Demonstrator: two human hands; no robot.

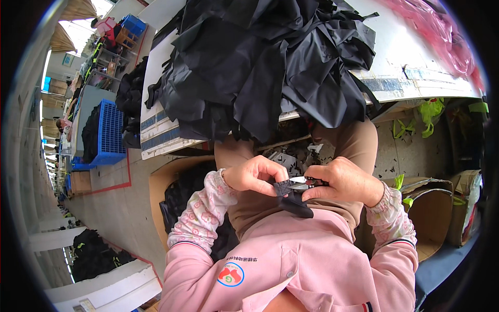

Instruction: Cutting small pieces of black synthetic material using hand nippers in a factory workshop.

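Above my lap, my left hand (255,174) pinches a piece of black webbing (282,188) between thumb and fingers. A wider black part (297,207) hangs below it, over my pink top. My right hand (344,182) is closed around a small pair of scissors (298,180) with dark handles. Their pale blades point left and lie against the webbing by my left fingertips; whether they are cutting into it I cannot tell. Beyond my hands, a large heap of black fabric pieces (249,73) covers much of the table and droops over its near edge onto my knees.
The white table (387,78) has a taped, worn edge, with pink plastic sheeting (442,31) at its right. Cardboard boxes stand at my left (157,200) and right (434,191). Dark scraps litter the floor under the table. Farther left is a blue crate (112,132) holding black material.
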